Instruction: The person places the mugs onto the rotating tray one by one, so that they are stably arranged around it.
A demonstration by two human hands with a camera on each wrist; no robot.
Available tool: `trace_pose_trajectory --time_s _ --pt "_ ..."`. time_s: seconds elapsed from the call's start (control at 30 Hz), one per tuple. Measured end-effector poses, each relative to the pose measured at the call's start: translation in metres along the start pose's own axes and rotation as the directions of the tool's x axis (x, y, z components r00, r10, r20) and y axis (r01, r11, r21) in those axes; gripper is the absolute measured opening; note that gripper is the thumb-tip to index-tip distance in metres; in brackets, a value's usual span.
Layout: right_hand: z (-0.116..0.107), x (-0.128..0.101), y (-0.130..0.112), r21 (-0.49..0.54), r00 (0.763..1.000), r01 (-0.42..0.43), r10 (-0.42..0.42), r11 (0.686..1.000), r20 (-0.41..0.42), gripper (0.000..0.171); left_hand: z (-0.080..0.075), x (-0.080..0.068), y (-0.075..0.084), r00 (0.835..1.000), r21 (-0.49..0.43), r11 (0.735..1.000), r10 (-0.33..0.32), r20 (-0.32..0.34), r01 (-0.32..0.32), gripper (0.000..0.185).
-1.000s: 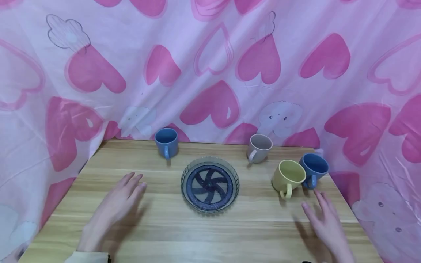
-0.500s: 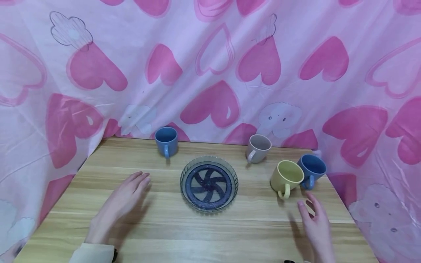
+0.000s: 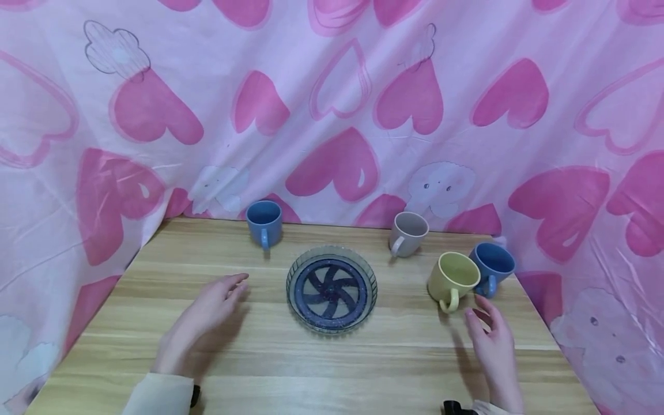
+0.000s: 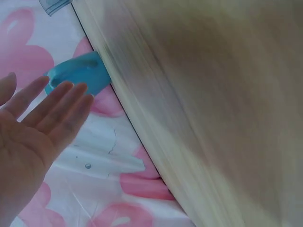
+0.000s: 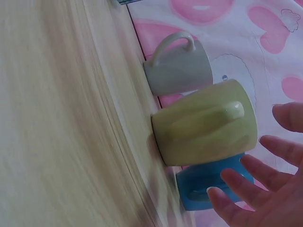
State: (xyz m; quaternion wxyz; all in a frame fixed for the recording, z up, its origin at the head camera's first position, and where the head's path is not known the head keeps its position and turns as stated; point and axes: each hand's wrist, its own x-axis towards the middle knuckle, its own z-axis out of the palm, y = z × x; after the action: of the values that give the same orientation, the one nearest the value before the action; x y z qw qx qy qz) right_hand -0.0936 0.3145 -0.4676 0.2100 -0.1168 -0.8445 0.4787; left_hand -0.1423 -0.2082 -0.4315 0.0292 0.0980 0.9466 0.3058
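Observation:
My right hand [image 3: 491,337] hovers just in front of a yellow mug [image 3: 452,279], its fingers loosely bent and holding nothing. In the right wrist view the fingers spread in front of the yellow mug [image 5: 208,125] and a blue mug [image 5: 208,182]. That blue mug [image 3: 494,265] stands close behind the yellow one, to its right. Over the left part of the table my left hand [image 3: 207,311] hangs with nothing in its grasp. It is nearest to a round clear glass dish [image 3: 332,331], under or in which a dark swirl pattern shows.
At the back left stands another blue mug [image 3: 264,225], handle toward me. A grey-pink mug [image 3: 408,235] stands upright at the back right. A pink heart-patterned cloth [image 3: 332,161] hangs along the back and sides of the wooden table [image 3: 311,380].
My left hand has moved right and slightly forward, toward the glass dish. The right hand has shifted left and forward, closer to the yellow mug's handle. The mugs stay in place.

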Motion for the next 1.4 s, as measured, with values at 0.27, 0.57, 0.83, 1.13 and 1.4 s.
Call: trace_pose_trajectory --time_s 0.27,0.57,0.83,1.13,1.4 --pt "0.013 0.016 0.05 0.071 1.0 -0.022 0.022 0.997 0.0 0.041 0.005 0.013 0.009 0.998 -0.088 0.996 -0.005 0.06 0.01 0.051" --pt "0.023 0.021 0.059 0.14 0.998 -0.036 0.042 0.99 -0.038 0.038 0.019 0.029 0.021 0.984 -0.198 0.978 -0.031 0.173 0.065 0.054" --pt "0.018 0.0 -0.01 0.187 0.988 -0.15 0.143 0.971 0.05 0.038 0.029 0.045 0.031 0.971 -0.301 0.948 -0.028 0.238 0.101 0.059" --pt "0.025 0.002 -0.01 0.13 0.99 -0.139 0.137 0.982 0.023 0.032 0.038 0.059 0.035 0.956 -0.381 0.909 -0.056 0.289 0.169 0.058" --pt "0.035 0.002 -0.007 0.158 0.993 -0.114 0.116 0.981 -0.005 0.03 0.046 0.067 0.034 0.944 -0.514 0.826 -0.062 0.325 0.232 0.053"
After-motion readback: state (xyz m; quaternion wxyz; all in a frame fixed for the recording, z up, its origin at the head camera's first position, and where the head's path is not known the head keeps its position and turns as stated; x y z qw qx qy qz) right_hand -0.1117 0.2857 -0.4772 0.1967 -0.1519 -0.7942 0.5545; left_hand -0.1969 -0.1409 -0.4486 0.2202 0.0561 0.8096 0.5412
